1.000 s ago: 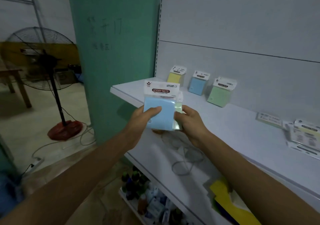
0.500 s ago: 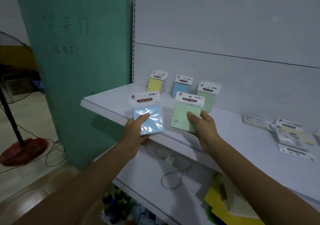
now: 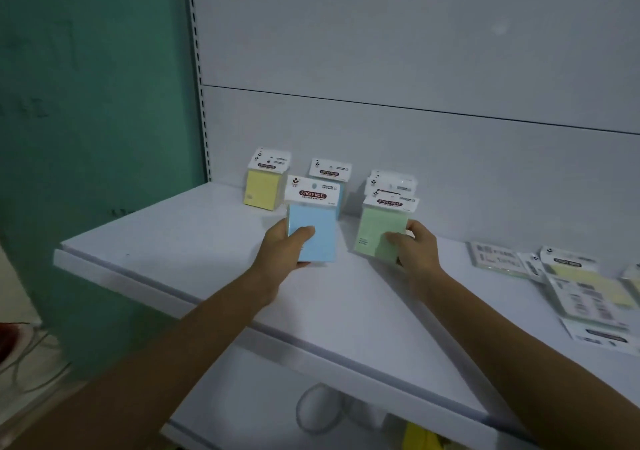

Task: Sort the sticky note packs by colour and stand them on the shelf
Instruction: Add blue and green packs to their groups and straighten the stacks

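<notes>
At far left of the frame: teal wall (image 3: 86,138), bordering the white shelf (image 3: 180,241).

Left of centre, at the back: yellow pack (image 3: 262,191), standing upright near the back panel, apparently starting a yellow row.

Just right of it: standing blue pack (image 3: 330,172), mostly hidden behind the held blue pack (image 3: 318,221). The left hand (image 3: 280,255) is gripping that held pack, thumb across its face, keeping it upright directly in front of its colour-mate, likely so the blues are lining up front to back.

Right of centre: held green pack (image 3: 377,228), which the right hand (image 3: 419,255) is gripping likewise, in front of the standing green packs (image 3: 391,181). I cannot tell whether either held pack is touching the shelf.

At far right: loose packs (image 3: 585,290), lying flat, probably awaiting sorting.
</notes>
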Demonstrator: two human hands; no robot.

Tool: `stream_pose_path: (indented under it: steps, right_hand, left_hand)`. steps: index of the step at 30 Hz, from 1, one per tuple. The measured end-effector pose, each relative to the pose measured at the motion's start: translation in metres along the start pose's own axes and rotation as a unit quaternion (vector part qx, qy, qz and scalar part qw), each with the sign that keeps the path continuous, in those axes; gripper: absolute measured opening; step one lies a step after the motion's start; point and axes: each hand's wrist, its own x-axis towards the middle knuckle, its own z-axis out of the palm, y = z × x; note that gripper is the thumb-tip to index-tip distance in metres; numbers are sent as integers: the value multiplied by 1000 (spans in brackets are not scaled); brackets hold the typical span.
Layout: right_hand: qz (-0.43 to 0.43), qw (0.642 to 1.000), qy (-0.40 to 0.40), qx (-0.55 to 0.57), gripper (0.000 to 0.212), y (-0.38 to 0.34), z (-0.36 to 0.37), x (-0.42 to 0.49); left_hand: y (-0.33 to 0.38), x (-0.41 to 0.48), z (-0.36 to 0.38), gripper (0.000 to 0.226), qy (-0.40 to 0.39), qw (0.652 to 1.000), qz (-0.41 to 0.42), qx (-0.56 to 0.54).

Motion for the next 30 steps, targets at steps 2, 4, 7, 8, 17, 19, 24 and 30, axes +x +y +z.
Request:
stream_pose_path:
  steps: [2,4,7,8,17,19,24,30]
  right_hand:
    - [-43,999,9,-29,19,-2,-1,9]
    - [-71,996,22,-53,19,-2,-1,18]
    - [-91,987,47,-125,23,2,0,26]
    - [-94,983,55,-146,22,4,0,28]
    - [-98,929,198,-298,35,21,16,31]
    - [-81,925,228,-294,38,23,21,32]
    - [-161,871,327,-329,43,17,39,23]
    - [-254,878,218,-341,24,-2,99,16]
  left_hand:
    - [-3,20,2,13,-20,1000,2,9]
    - [-5,40,3,14,-48,999,-1,18]
    - [-7,70,1,16,-91,995,0,32]
    - [-8,81,0,16,-101,994,-2,35]
    - [-17,156,-14,16,-208,976,11,61]
    - [-22,167,-15,17,-220,972,22,76]
    - [-28,193,-19,28,-237,950,92,181]
    - [-39,209,-24,37,-97,906,236,338]
